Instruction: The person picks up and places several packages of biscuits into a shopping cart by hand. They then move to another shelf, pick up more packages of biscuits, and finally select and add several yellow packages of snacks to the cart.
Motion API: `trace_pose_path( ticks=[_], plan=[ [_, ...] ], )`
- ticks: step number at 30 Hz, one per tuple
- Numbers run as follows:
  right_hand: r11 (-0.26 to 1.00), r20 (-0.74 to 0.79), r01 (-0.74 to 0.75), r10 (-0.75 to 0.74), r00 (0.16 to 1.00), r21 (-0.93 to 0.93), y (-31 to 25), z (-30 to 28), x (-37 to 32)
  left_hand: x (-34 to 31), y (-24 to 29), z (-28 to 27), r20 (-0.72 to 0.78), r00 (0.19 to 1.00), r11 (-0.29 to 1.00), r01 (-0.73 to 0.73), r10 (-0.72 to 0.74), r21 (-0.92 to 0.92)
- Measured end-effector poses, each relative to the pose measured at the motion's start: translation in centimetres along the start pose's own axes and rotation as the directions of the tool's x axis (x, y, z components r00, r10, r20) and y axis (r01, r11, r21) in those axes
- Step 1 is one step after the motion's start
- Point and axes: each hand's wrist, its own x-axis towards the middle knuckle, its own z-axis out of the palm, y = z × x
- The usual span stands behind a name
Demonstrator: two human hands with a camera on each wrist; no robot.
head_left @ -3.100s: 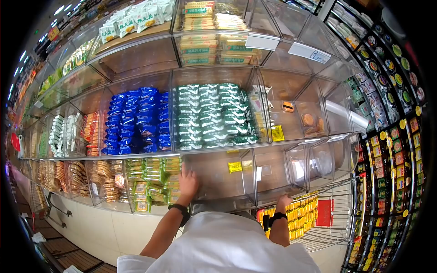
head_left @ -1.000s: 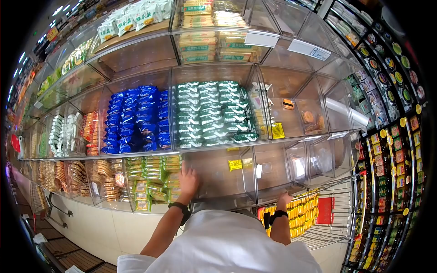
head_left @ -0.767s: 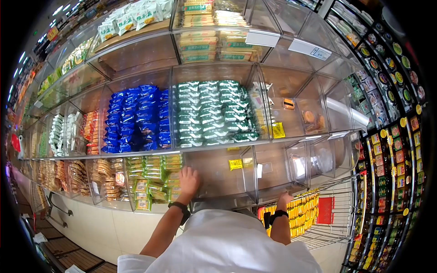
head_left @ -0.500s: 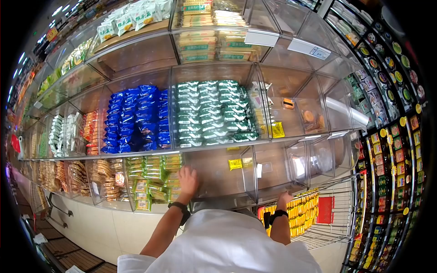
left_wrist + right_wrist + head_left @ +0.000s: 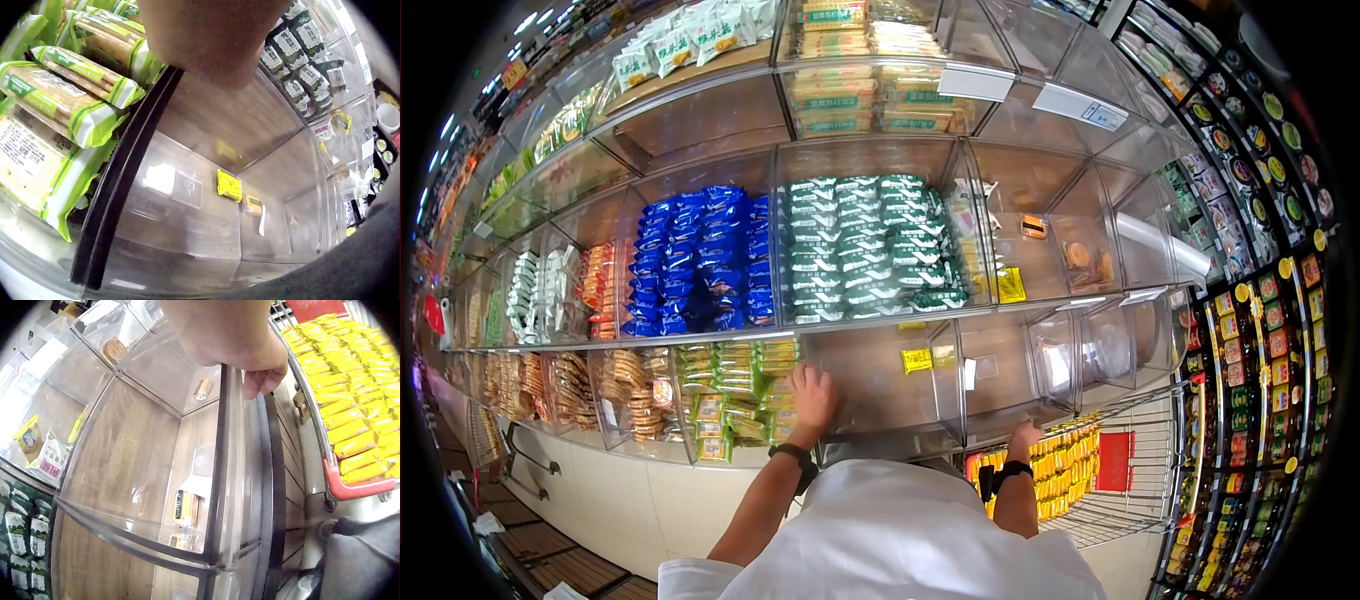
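In the head view my left hand rests at the divider between a bin of green-wrapped biscuit packets and the bin to its right. In the left wrist view this hand covers the upper end of the dark-edged divider; its fingertips are hidden. Those biscuit packets lie stacked close to its left. My right hand grips the clear front rim of a lower bin, fingers curled over it, at the cart's side. In the head view the right hand looks small.
A shopping cart holding yellow packets stands at right. Blue packets and dark green packets fill bins above. One yellow packet lies in the lower bin. Round crackers are at left.
My left fingers have drawn back slightly from the upper part of the divider, and the hand sits a bit lower. The right hand stays at the rim.
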Motion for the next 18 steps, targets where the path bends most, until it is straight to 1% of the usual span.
trace_pose_path(
  ticks=[3,8,11,14,17,18],
  plan=[
    [0.999,0.009,-0.003,0.004,1.000,-0.054,0.5,0.3,1.0,0.0,0.1,0.0,-0.010,1.000,1.000,-0.004,0.004,0.001],
    [0.995,0.009,-0.014,0.015,1.000,-0.102,0.2,0.2,0.7,0.2,0.1,-0.2,-0.031,1.000,0.998,-0.005,0.003,-0.055],
    [0.994,-0.035,0.059,-0.062,0.997,-0.089,1.5,0.5,1.7,0.1,-0.1,-0.2,-0.029,1.000,0.997,0.002,-0.004,-0.082],
    [0.995,-0.024,0.024,-0.026,0.999,-0.097,1.3,0.5,1.6,0.1,-0.1,-0.1,-0.031,1.000,0.996,0.004,-0.007,-0.090],
    [0.969,-0.012,0.059,-0.064,0.998,-0.242,2.4,1.1,3.0,0.1,-0.2,0.0,-0.037,0.999,0.996,0.000,-0.004,-0.091],
    [0.977,-0.006,0.056,-0.059,0.998,-0.206,2.3,1.0,2.9,0.0,-0.3,0.0,-0.038,0.999,0.996,-0.001,-0.003,-0.092]
  ],
)
